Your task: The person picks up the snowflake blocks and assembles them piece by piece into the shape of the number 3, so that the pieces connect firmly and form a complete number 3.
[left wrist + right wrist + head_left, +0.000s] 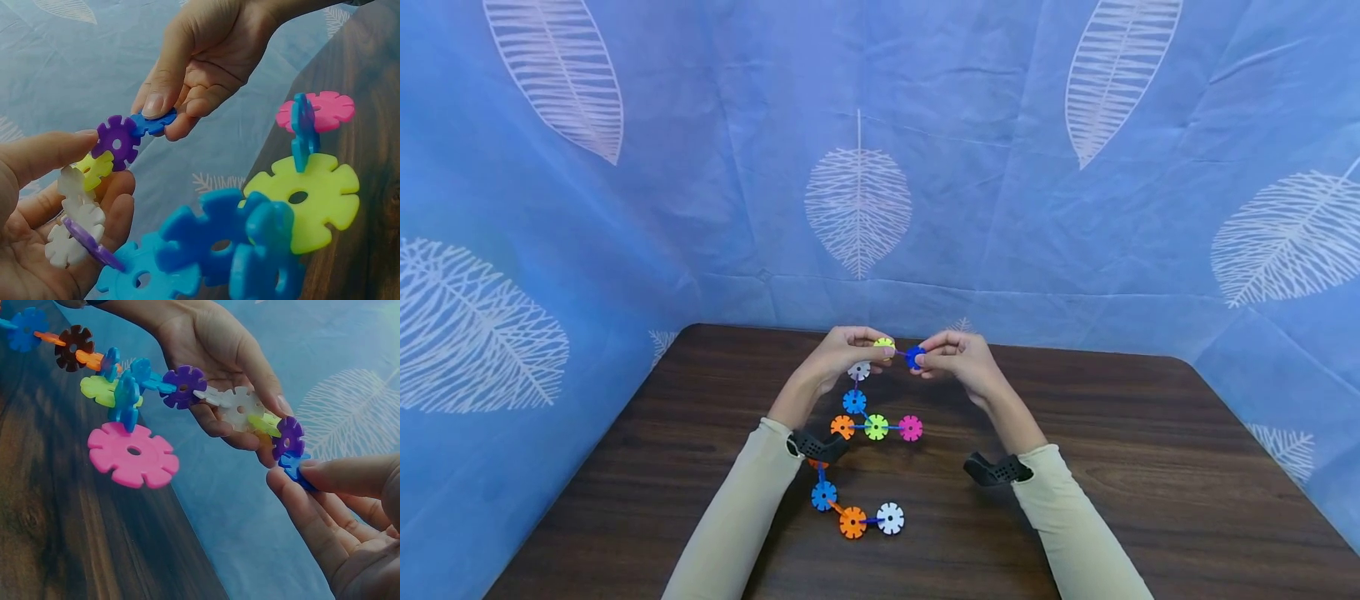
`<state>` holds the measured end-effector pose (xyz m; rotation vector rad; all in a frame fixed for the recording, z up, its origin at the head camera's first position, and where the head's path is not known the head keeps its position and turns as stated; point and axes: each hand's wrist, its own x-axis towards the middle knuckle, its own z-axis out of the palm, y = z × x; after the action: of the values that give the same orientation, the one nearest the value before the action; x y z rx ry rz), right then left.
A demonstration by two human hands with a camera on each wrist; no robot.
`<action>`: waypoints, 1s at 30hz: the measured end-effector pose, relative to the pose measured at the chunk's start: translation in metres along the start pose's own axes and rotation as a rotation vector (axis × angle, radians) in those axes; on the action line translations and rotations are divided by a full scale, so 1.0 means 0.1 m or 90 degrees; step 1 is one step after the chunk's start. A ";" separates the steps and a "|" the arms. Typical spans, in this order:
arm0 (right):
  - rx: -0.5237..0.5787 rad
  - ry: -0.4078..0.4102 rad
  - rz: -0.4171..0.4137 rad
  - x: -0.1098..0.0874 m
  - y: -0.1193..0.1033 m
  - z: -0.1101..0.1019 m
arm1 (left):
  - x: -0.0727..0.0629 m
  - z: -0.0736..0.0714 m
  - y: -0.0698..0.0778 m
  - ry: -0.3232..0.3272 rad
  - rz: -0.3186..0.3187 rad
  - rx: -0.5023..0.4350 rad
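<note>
My left hand (831, 357) grips a yellow notched plastic disc (883, 343) at the upper end of a chain of interlocking flower discs. Its thumb tip lies at the edge of a purple disc (117, 144), slotted beside the yellow one. Between thumb and fingers, my right hand (966, 364) pinches a dark blue disc (914, 358), which meets the purple disc's edge in both wrist views. White discs (74, 234) hang in front of my left palm. Lower on the chain are a blue disc (853, 402), a lime green disc (876, 427) and a pink disc (911, 428).
The chain runs under the left wrist strap (820, 447) to another blue disc (823, 496), an orange disc (852, 522) and a white end disc (891, 518). Beneath is a dark wooden table (1112, 500). A blue leaf-patterned cloth (970, 208) hangs behind it.
</note>
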<state>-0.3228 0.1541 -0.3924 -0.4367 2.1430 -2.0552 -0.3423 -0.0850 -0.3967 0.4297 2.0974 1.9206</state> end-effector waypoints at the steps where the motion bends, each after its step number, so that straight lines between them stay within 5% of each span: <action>1: -0.001 0.002 0.000 0.00 0.00 0.00 | 0.00 0.00 0.01 0.000 0.001 0.002; 30: -0.002 0.001 -0.008 0.00 0.02 0.01 | -0.03 0.00 0.04 0.005 -0.009 0.016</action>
<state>-0.3229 0.1530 -0.3941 -0.4504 2.1496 -2.0590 -0.3393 -0.0857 -0.3930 0.4113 2.1258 1.8930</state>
